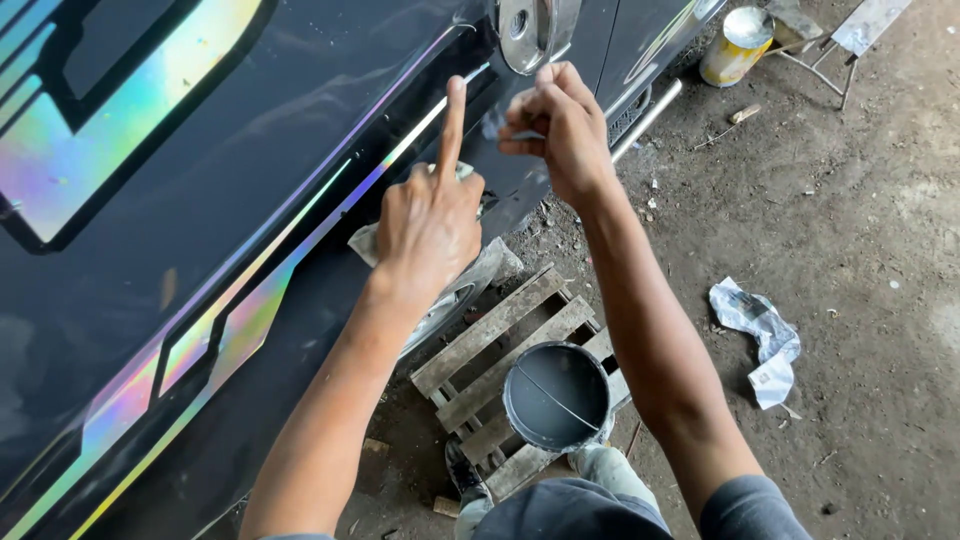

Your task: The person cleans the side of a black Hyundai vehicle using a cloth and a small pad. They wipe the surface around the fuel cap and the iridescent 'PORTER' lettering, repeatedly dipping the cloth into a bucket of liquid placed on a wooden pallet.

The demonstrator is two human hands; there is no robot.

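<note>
My left hand [430,215] holds a crumpled pale cloth [365,243] in its curled fingers, while its index finger points up and presses on the iridescent stripe [300,255] of a dark glossy vehicle panel [250,140]. My right hand [560,120] is just to the right, fingers pinched on a small pale scrap against the same panel, below a chrome fitting [535,30].
A round tin of dark paint [556,396] with a stick across it sits on a small wooden pallet [500,340] below my arms. Crumpled paper [760,335] lies on the dirt floor at right. A yellow can [737,45] and a metal stand [850,40] are at top right.
</note>
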